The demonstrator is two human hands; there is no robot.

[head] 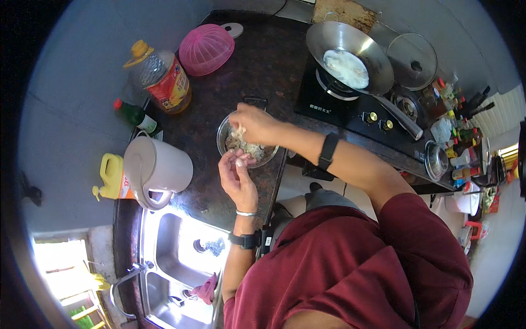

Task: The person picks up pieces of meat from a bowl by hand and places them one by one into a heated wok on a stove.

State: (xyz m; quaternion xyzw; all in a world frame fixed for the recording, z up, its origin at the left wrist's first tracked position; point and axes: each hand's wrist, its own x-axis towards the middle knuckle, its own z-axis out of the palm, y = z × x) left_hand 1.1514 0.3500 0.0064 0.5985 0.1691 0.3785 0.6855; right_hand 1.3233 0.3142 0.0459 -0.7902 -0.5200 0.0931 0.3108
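A metal bowl (220, 142) stands on the dark countertop before me. It holds a pale, crumbly food mixture (252, 150) with brownish bits. My right hand (251, 123) reaches over the far side of the bowl, palm down, its bent fingers gripping a pale clump of the mixture. At the bowl's near rim is my left hand (238, 174), palm turned up and fingers curled, the tips close to the mixture. Whether anything lies within those fingers is hard to make out. On the gas stove (328, 107) sits a wok (380, 61) with whitish, bubbling contents.
A beige pitcher (172, 168), a large oil bottle (174, 88), a green bottle (137, 117) and a pink mesh basket (207, 49) stand left on the countertop (263, 53). A double steel sink (168, 238) is at lower left. The wok's handle (398, 117) points toward me. Several condiment bottles (460, 135) crowd the right.
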